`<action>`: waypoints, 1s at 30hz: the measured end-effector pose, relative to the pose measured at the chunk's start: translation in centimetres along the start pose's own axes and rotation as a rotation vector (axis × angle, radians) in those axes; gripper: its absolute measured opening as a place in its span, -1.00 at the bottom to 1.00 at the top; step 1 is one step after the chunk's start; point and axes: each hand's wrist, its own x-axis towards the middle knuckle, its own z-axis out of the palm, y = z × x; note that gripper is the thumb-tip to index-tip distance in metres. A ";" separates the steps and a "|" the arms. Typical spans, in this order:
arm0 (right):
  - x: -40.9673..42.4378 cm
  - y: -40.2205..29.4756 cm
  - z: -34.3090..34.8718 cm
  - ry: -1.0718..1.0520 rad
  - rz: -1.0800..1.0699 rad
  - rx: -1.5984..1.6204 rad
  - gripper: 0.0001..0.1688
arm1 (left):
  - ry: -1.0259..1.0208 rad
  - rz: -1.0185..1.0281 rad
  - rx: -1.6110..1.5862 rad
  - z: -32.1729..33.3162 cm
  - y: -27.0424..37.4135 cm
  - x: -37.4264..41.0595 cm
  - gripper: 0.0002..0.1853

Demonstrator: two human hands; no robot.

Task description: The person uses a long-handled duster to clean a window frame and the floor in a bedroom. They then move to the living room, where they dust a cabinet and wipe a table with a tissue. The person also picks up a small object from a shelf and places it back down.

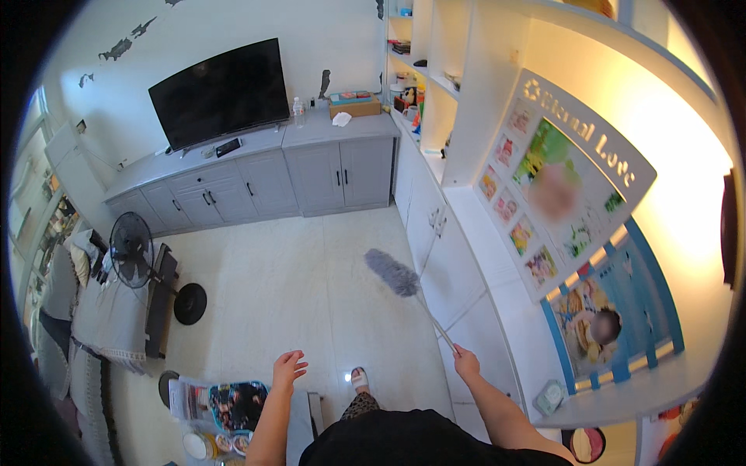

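Note:
My right hand (467,362) grips the thin pole of a long-handled duster. The duster's grey fluffy head (391,272) points away from me, up and to the left, in front of the white cabinet doors (454,303) on the right. My left hand (289,369) is held out over the floor with its fingers apart and nothing in it. Below and left of it, a low table bears a blue-rimmed tray (217,408) of small packed items and several jars.
Framed photo displays (588,125) lean on the lit shelf unit at right. A television (221,93) stands on a long grey cabinet (262,175) ahead. A black standing fan (132,250) is beside the covered sofa (111,314) at left. One sandalled foot (359,380) shows below.

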 end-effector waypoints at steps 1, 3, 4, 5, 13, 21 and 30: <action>3.0 -0.8 0.6 0.084 0.016 0.080 -0.62 | -0.010 0.013 -0.002 0.6 1.9 2.2 -0.71; 8.2 -0.2 2.5 0.247 0.068 0.235 -0.62 | -0.039 0.019 0.010 1.6 5.4 6.4 -0.72; 9.7 -1.1 2.9 0.184 0.099 0.142 -0.62 | -0.039 0.042 0.029 1.7 7.0 8.2 -0.73; 10.9 -4.0 2.9 0.110 0.118 0.056 -0.61 | -0.022 0.071 0.046 1.2 8.8 10.2 -0.73; 18.0 -11.9 2.6 -0.076 0.022 -0.024 -0.59 | -0.087 0.024 0.021 4.3 16.9 20.6 -0.74; 27.7 -14.2 4.5 -0.009 0.165 -0.146 -0.65 | 0.011 -0.003 0.045 6.2 23.1 32.3 -0.73; 38.1 -16.2 3.6 0.032 0.350 -0.154 -0.67 | -0.051 0.129 0.056 12.9 34.0 43.8 -0.73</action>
